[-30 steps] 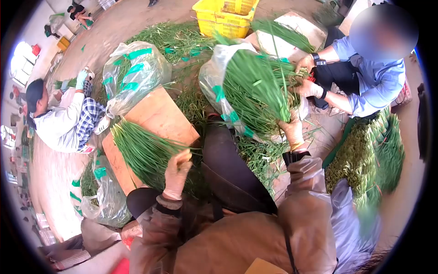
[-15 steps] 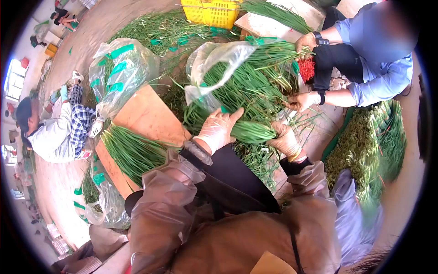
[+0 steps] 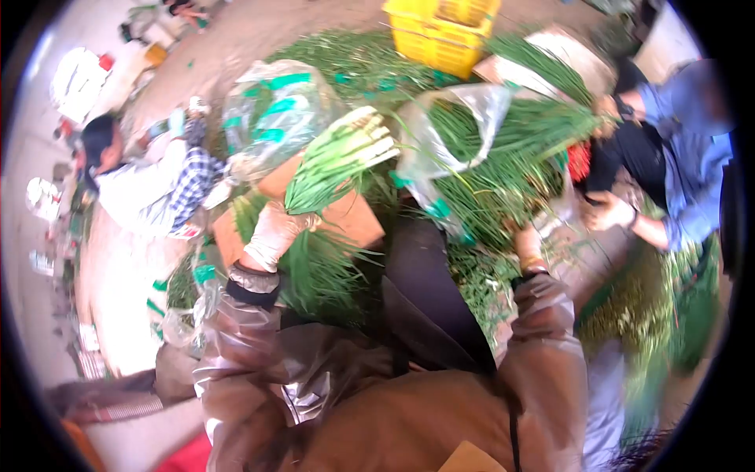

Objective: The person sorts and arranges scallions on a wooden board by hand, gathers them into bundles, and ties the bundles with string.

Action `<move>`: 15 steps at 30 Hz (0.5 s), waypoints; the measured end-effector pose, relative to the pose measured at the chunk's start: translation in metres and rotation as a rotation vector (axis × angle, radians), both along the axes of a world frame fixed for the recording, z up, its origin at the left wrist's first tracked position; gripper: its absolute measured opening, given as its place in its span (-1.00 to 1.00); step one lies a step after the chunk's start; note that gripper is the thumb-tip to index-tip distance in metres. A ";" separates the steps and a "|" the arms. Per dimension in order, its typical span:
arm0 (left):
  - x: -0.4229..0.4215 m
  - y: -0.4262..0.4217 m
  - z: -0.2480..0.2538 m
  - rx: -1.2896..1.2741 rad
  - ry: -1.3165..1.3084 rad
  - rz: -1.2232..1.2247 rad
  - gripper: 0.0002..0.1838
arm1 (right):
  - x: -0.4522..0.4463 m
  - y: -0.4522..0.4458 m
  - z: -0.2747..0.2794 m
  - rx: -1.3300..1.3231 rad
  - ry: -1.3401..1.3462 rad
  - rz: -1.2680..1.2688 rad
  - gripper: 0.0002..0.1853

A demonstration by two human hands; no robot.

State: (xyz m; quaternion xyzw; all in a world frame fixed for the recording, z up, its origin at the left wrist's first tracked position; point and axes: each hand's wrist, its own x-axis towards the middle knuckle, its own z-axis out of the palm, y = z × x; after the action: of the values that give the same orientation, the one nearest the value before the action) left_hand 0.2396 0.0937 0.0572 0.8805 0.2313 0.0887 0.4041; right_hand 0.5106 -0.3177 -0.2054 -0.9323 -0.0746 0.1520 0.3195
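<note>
My left hand (image 3: pixel 274 234), in a pale glove, is wrapped round a bunch of green stalks (image 3: pixel 334 153). The bunch's white ends point up and right, and its leaves hang below the hand. Behind it is a tan board (image 3: pixel 358 219) with more stalks (image 3: pixel 248 208) on its left part. My right hand (image 3: pixel 528 240) reaches to the lower edge of a heap of greens (image 3: pixel 503 189) in an open clear plastic bag (image 3: pixel 429 153); its fingers are partly hidden among the leaves.
A person in blue (image 3: pixel 692 118) sits at the right, one hand at the greens. Another person (image 3: pixel 149 185) sits at the left. A stuffed clear bag (image 3: pixel 275 118) and a yellow crate (image 3: pixel 440 39) stand beyond. Bundled greens (image 3: pixel 637 307) lie at the right.
My left hand has moved left from beside my right hand and now holds a bunch over the board. My right hand has gone to the heap's edge. The whole view has shifted.
</note>
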 end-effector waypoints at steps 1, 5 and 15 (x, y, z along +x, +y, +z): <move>-0.020 0.007 0.008 -0.557 -0.160 -0.055 -0.73 | 0.009 -0.009 -0.025 -0.215 -0.068 0.097 -0.47; -0.069 -0.020 0.017 -0.946 -0.167 0.134 -0.66 | -0.007 0.001 0.060 -0.498 0.082 0.321 0.19; -0.013 -0.099 -0.092 -1.698 -0.690 0.136 -0.58 | -0.208 0.153 0.209 0.493 -0.288 0.768 -0.22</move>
State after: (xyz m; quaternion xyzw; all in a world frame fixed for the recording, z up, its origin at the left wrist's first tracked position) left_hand 0.2267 -0.0053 -0.0353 0.1972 0.1368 0.1706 0.9557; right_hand 0.3030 -0.1647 0.0040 -0.7454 -0.4910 0.1064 0.4381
